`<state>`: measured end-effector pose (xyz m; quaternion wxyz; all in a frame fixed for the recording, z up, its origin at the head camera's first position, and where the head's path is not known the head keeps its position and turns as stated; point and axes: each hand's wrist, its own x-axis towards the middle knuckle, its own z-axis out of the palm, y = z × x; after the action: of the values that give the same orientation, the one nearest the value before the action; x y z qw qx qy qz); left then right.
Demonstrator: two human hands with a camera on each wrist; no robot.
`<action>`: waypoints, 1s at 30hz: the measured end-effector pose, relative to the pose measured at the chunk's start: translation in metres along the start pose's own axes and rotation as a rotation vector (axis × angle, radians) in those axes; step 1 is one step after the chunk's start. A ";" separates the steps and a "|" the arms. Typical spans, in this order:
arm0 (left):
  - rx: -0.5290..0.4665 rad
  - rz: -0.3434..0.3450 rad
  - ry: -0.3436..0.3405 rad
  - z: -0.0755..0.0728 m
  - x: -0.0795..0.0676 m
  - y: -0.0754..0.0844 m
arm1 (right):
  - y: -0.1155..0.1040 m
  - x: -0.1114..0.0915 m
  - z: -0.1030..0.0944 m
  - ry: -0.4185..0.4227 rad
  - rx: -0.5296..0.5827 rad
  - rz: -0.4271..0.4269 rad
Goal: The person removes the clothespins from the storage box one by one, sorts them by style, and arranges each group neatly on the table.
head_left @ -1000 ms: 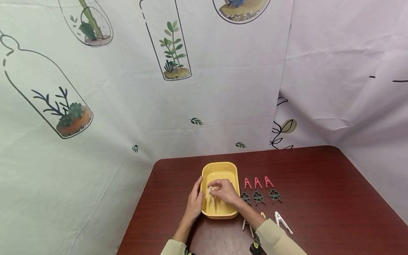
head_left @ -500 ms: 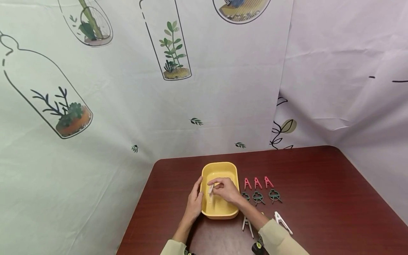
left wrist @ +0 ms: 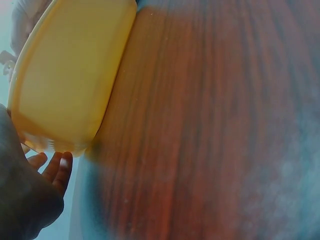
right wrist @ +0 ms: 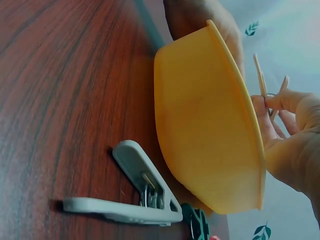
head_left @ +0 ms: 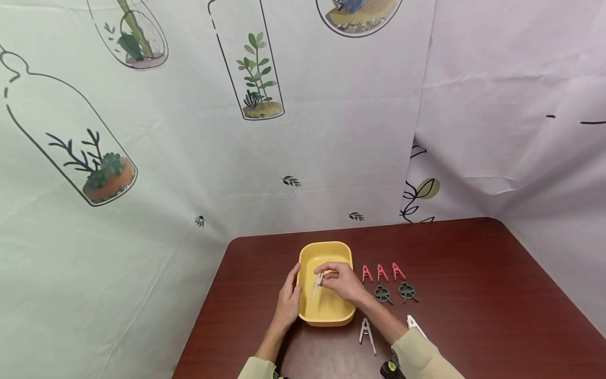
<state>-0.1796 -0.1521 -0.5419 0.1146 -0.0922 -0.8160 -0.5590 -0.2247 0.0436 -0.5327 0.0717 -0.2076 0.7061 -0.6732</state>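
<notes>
A yellow plastic basin (head_left: pixel 326 319) stands near the middle of the table. My left hand (head_left: pixel 286 300) rests along its left outer wall, fingers fairly straight; the left wrist view shows fingertips (left wrist: pixel 64 162) touching the wall. Over the basin, my right hand (head_left: pixel 343 280) pinches a pale clothespin (head_left: pixel 317 283) between thumb and fingers. From the right wrist, the clothespin (right wrist: pixel 261 75) appears above the rim with its two legs spread, partly covered by the fingers. A grey clothespin (head_left: pixel 365 334) lies in front of the basin's right corner, close to my right forearm.
Three pink clothespins (head_left: pixel 381 272) form a row right of the basin. Green clips with round loops (head_left: pixel 382 293) lie below them. A white clothespin (head_left: pixel 413 322) is partly hidden by the right sleeve. Patterned cloth (head_left: pixel 307 142) hangs behind the table (head_left: pixel 464 273).
My right hand has moved slightly right and turned the clothespin, whose legs now slant down-left. The forearm now covers one green clip. My left hand has stayed on the basin.
</notes>
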 end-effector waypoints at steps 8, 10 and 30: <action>-0.006 -0.007 0.003 0.001 0.000 0.001 | -0.003 -0.006 -0.011 0.033 0.142 -0.007; -0.007 -0.007 0.007 0.001 0.000 0.002 | -0.003 -0.008 -0.015 0.031 0.164 -0.019; 0.038 0.037 0.010 0.003 0.007 -0.043 | -0.005 -0.019 -0.043 0.148 0.262 0.054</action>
<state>-0.1983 -0.1642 -0.5796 0.1310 -0.1023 -0.8239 -0.5418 -0.2232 0.0907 -0.5276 0.0639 -0.1272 0.6210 -0.7708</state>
